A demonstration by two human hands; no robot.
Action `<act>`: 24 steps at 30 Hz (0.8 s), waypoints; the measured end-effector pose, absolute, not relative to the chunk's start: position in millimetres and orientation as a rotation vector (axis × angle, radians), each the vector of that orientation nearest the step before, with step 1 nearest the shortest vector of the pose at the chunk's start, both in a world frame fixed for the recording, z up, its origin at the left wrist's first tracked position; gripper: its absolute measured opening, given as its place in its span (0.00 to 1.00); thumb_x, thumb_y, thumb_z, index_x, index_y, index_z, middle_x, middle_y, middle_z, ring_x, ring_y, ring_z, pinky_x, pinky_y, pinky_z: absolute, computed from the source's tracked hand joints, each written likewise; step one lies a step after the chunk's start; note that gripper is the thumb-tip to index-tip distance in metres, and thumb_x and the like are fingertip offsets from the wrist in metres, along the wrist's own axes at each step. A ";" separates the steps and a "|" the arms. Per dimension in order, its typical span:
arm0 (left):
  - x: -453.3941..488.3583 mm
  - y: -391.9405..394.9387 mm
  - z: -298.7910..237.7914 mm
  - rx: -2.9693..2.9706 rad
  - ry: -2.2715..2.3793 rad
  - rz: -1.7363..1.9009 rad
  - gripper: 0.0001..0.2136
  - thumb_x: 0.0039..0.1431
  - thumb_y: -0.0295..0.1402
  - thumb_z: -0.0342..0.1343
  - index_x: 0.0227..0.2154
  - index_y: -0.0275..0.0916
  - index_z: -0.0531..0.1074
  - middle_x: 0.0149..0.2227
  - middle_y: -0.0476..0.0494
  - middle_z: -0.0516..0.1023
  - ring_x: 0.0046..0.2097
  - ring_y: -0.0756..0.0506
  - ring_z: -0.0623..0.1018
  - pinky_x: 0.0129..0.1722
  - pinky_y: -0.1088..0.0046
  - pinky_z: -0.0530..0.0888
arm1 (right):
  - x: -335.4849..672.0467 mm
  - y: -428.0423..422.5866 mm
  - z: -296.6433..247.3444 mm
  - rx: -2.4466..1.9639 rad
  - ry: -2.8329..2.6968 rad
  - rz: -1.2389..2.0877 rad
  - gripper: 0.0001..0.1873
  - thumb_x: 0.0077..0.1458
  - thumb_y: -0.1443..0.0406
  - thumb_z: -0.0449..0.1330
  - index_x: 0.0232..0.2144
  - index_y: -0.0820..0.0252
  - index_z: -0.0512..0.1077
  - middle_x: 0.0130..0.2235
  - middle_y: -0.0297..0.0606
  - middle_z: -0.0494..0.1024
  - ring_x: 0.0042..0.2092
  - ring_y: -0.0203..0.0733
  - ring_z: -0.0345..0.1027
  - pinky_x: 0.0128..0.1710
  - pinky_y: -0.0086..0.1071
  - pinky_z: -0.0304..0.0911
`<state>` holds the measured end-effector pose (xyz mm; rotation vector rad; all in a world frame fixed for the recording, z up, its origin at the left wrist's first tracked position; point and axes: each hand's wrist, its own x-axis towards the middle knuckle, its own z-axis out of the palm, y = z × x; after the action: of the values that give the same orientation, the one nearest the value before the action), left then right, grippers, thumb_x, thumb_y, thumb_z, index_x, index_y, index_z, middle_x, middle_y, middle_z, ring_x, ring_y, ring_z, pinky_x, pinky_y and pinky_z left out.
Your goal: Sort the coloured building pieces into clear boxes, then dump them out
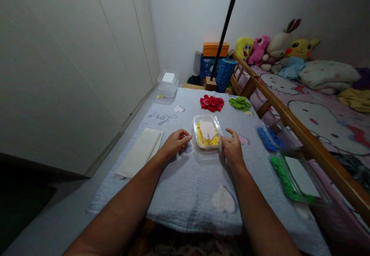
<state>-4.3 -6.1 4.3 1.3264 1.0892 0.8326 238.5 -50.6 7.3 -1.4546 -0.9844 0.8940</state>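
Observation:
A clear plastic box (207,134) with yellow pieces and a white paper slip inside sits in the middle of the grey cloth-covered table (185,186). My left hand (175,142) rests on the cloth just left of the box, fingers curled loosely, thumb and fingertips near its left edge. My right hand (232,148) lies at the box's right edge, fingers partly bent and touching or almost touching its rim. Neither hand visibly holds anything.
Red pieces (212,103) and light green pieces (240,103) lie in piles at the table's far side. A blue-filled box (267,138) and a green-filled box (291,179) stand at the right. Folded white paper (140,152) lies left. An empty clear box (168,82) sits far left. A wooden bed rail (289,119) borders the right.

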 end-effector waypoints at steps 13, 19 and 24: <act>2.0 -11.7 1.1 1.634 1.242 0.882 0.07 0.57 0.38 0.58 0.33 0.40 0.73 0.22 0.54 0.69 0.24 0.52 0.68 0.25 0.77 0.63 | 262.2 -45.7 8.0 -1.768 -1.104 0.353 0.24 0.55 0.52 0.55 0.45 0.63 0.75 0.20 0.26 0.63 0.25 0.41 0.60 0.31 0.34 0.57; 2.2 -10.4 3.5 1.654 1.260 0.892 0.07 0.56 0.38 0.59 0.31 0.40 0.75 0.23 0.53 0.70 0.25 0.50 0.68 0.28 0.75 0.62 | 264.7 -43.1 5.3 -1.751 -1.121 0.340 0.26 0.54 0.48 0.55 0.42 0.62 0.76 0.30 0.37 0.74 0.33 0.47 0.68 0.37 0.37 0.61; 1.9 -11.2 4.2 1.703 1.254 0.817 0.08 0.56 0.39 0.59 0.32 0.41 0.75 0.23 0.52 0.71 0.26 0.50 0.69 0.28 0.75 0.62 | 266.4 -41.3 0.4 -1.730 -1.099 0.460 0.31 0.54 0.46 0.57 0.50 0.64 0.74 0.28 0.32 0.70 0.31 0.44 0.65 0.35 0.36 0.60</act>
<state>1.9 -11.2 4.2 1.7028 1.2544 0.8173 266.4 -41.3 0.4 -1.7295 -1.0992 0.4600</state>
